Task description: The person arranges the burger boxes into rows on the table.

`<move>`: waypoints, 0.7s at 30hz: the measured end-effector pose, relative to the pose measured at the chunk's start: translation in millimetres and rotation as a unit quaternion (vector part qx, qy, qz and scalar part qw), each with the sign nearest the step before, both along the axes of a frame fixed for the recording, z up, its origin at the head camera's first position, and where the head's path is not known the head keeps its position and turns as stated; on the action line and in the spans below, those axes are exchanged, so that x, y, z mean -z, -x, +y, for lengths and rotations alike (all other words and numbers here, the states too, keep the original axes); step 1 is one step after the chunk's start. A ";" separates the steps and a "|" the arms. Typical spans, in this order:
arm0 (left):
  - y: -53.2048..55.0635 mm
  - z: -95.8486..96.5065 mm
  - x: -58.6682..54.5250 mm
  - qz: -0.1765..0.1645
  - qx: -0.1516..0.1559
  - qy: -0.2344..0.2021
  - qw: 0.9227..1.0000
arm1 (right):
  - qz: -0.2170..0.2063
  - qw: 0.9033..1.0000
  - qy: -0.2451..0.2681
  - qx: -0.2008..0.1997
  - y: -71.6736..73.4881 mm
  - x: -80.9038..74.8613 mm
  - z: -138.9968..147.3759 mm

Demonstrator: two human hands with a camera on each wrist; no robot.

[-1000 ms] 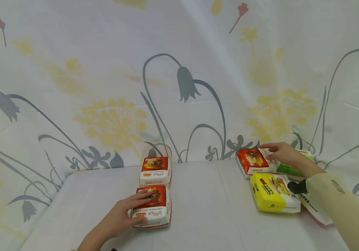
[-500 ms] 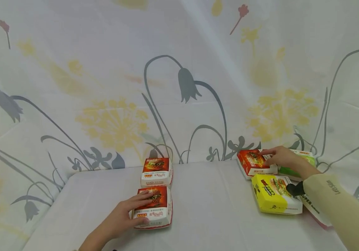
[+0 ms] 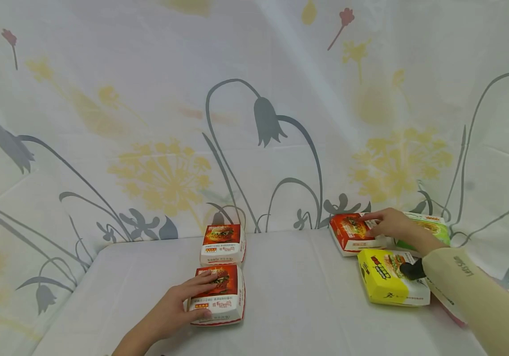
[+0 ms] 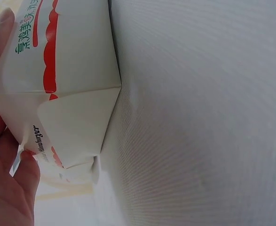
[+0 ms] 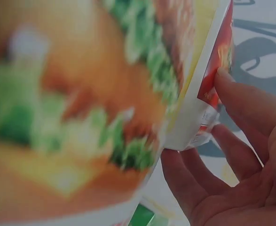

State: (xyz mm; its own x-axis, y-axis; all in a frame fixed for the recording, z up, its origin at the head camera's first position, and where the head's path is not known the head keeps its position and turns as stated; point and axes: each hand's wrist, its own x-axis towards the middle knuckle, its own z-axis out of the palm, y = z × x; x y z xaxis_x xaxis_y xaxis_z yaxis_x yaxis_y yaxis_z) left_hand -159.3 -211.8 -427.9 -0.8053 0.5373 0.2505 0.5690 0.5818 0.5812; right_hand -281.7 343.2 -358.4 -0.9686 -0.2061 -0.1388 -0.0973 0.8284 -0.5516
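On the left, a white burger box [image 3: 220, 310] with a red picture lid sits under my left hand [image 3: 165, 311]. The fingers lie across its lid and the thumb sits at its near side; the left wrist view shows the white box [image 4: 81, 61] with fingertips against it. A matching box [image 3: 222, 249] stands right behind it. At the back right, my right hand [image 3: 394, 228] holds a red-topped burger box [image 3: 347, 232] by its right side, with thumb and fingers about it. The right wrist view shows the thumb on that red box [image 5: 208, 89].
A yellow-and-white burger box [image 3: 388, 282] stands in front of the held red one. Behind the right wrist is a green-and-white box [image 3: 437, 227]. The right sleeve [image 3: 472, 291] partly covers another box. A flower-printed curtain [image 3: 254, 173] hangs behind the white table [image 3: 299, 316].
The right hand has shifted left with the red box, which now lies slightly farther from the green one. The left hand stays on its box.
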 end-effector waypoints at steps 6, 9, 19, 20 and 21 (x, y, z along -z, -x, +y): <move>0.5 -0.1 0.9 -0.006 0.000 -0.004 1.000 | 0.012 0.999 0.012 -0.032 -1.3 0.8 -16.0; 0.3 -0.3 1.0 -0.014 -0.001 -0.007 1.000 | 0.015 0.999 0.007 -0.041 -0.5 1.5 -25.7; 1.0 -0.6 -0.5 -0.035 -0.004 -0.017 0.999 | 0.006 0.999 -0.001 -0.051 -0.3 1.9 -61.3; 1.0 -0.7 -0.4 -0.035 -0.004 -0.016 0.999 | 0.004 0.999 0.002 -0.052 -0.7 2.3 -64.3; 1.0 -0.8 -0.3 -0.036 -0.005 -0.016 0.999 | 0.005 0.999 0.004 -0.052 -1.1 3.0 -67.1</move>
